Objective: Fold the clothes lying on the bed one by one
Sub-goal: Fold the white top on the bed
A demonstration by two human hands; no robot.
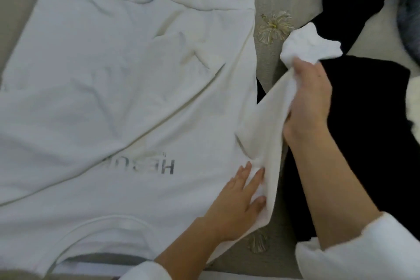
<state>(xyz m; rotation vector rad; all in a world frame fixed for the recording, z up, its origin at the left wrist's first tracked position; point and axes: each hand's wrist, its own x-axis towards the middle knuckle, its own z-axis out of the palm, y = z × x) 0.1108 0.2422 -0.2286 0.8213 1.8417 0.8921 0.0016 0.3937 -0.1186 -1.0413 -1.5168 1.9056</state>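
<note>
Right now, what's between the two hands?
Head view: the white sweatshirt's long fabric sleeve runs between them, gripped near its cuff by the right hand and pressed at the shoulder by the left hand.

Soft, even, rather dim light with faint shadows, the whole view slightly blurred, smeared and bowed toward the right edge.

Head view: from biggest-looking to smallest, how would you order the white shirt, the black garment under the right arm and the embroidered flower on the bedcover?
1. white shirt, filling most of the frame.
2. black garment, partly hidden.
3. embroidered flower, clearly smallest.
</note>
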